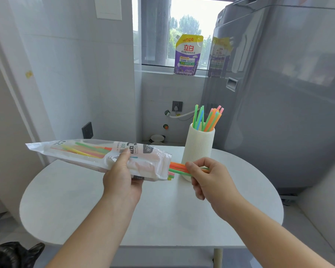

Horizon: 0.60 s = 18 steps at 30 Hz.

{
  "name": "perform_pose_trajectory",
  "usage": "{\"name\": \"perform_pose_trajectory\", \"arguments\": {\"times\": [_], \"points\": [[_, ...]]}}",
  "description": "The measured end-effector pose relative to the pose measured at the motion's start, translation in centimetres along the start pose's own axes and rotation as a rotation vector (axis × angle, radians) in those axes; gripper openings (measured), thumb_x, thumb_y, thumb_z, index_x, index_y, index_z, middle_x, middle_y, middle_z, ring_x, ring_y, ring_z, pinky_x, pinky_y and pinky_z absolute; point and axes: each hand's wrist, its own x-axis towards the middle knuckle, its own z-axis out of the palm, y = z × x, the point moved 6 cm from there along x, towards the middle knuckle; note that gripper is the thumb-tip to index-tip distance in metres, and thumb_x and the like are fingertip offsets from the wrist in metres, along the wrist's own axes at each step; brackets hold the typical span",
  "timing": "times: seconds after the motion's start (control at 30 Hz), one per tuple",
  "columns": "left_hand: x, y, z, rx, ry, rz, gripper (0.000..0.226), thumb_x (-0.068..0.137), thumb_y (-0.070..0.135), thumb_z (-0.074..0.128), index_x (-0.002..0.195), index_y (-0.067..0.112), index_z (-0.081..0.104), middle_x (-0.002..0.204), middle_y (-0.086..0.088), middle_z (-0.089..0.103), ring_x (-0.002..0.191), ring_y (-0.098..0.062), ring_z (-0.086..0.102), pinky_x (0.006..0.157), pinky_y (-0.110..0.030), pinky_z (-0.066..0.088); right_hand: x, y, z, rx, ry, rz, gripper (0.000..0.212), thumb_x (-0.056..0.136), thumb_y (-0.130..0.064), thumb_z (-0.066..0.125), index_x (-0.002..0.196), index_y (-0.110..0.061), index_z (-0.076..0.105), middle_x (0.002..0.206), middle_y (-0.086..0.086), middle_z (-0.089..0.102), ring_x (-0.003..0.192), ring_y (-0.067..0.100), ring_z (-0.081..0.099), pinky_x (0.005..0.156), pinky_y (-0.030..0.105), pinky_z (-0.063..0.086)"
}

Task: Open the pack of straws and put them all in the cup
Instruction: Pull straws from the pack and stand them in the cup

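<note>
My left hand (122,176) grips a clear plastic straw pack (85,153), held level above the table with its open end to the right. Several orange, green and pink straws (177,169) stick out of that open end. My right hand (209,178) pinches these straws between thumb and fingers, just in front of the cup. The white ribbed cup (198,149) stands upright on the table behind my right hand. It holds several coloured straws (207,118) that lean out of its top.
The white rounded table (162,213) carries the cup. A grey washing machine (278,93) stands close on the right. A purple detergent pouch (188,55) sits on the window sill. A black bag (12,254) lies at the bottom left.
</note>
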Motion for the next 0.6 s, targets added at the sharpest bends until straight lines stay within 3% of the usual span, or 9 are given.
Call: {"name": "perform_pose_trajectory", "arguments": {"times": [0.17,0.3,0.4,0.5,0.6], "points": [[0.1,0.1,0.0,-0.009,0.000,-0.003,0.026,0.092,0.012,0.072,0.116,0.020,0.067,0.110,-0.001,0.078,0.092,-0.017,0.078,0.068,-0.035,0.064,0.4,0.2,-1.4,0.151,0.054,0.067,0.025,0.094,-0.023,0.070,0.073,-0.010,0.062,0.054,0.005,0.053,0.041,0.016,0.042,0.039,0.024,0.037],[0.0,0.0,0.1,-0.013,0.004,-0.018,0.022,0.092,0.011,0.072,0.112,0.021,0.068,0.111,-0.001,0.078,0.095,-0.018,0.077,0.073,-0.036,0.063,0.0,1.0,-1.0,0.141,0.034,0.149,0.031,0.094,-0.038,0.068,0.086,-0.008,0.064,0.057,0.007,0.057,0.042,0.018,0.046,0.040,0.025,0.041],[0.2,0.2,-0.1,-0.019,0.018,-0.007,0.023,0.091,0.011,0.073,0.111,0.021,0.069,0.110,-0.001,0.079,0.092,-0.017,0.078,0.069,-0.035,0.064,-0.2,0.7,-0.9,0.163,0.048,0.151,0.042,0.081,-0.043,0.079,0.099,-0.007,0.063,0.057,0.006,0.058,0.041,0.017,0.045,0.039,0.025,0.039],[0.3,0.3,-0.2,-0.020,0.026,-0.002,0.023,0.091,0.011,0.073,0.111,0.021,0.069,0.109,-0.001,0.079,0.090,-0.017,0.078,0.069,-0.036,0.064,-0.2,0.4,-0.4,0.348,0.020,0.166,0.051,0.059,-0.038,0.088,0.092,-0.008,0.062,0.055,0.001,0.051,0.042,0.012,0.039,0.038,0.023,0.035],[0.3,0.3,-0.3,-0.029,0.031,0.003,0.025,0.090,0.011,0.074,0.112,0.021,0.069,0.103,0.000,0.080,0.085,-0.016,0.079,0.062,-0.035,0.063,-0.3,-0.1,0.4,0.622,-0.012,0.213,0.039,0.062,-0.024,0.086,0.089,-0.011,0.062,0.058,-0.001,0.048,0.043,0.008,0.040,0.038,0.019,0.039]]}}
